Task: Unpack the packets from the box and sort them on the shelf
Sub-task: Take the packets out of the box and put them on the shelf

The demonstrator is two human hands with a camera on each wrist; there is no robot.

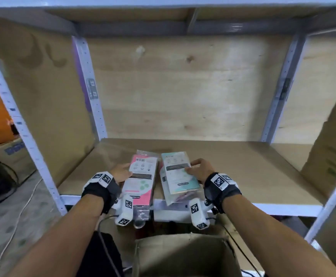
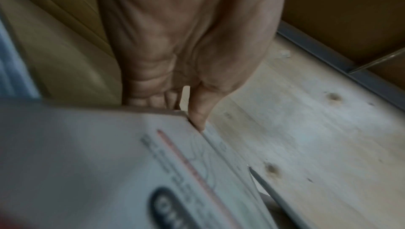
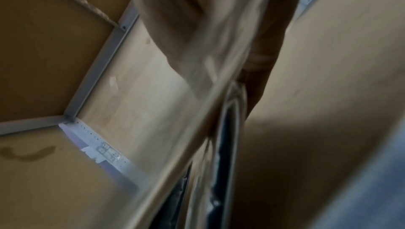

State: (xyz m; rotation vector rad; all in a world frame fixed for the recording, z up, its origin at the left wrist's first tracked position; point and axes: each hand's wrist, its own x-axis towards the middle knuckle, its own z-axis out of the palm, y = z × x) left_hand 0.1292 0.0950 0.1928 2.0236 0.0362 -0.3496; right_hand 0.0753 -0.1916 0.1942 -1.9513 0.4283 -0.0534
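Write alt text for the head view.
Two hands bring packets to a wooden shelf: the left hand holds a pink packet, the right hand a teal one. An open cardboard box sits below.

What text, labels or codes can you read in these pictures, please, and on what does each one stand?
Nothing reads clearly enough to quote.
Pink packet in the left hand: a barcode and small print, blurred.
Teal packet in the right hand: a dark band of print, too small.
Wristbands: square black-and-white code tags, no words.
Blue print on the floor carton: blurred.
Left wrist view: a dark oval logo with white letters, blurred and cut off.
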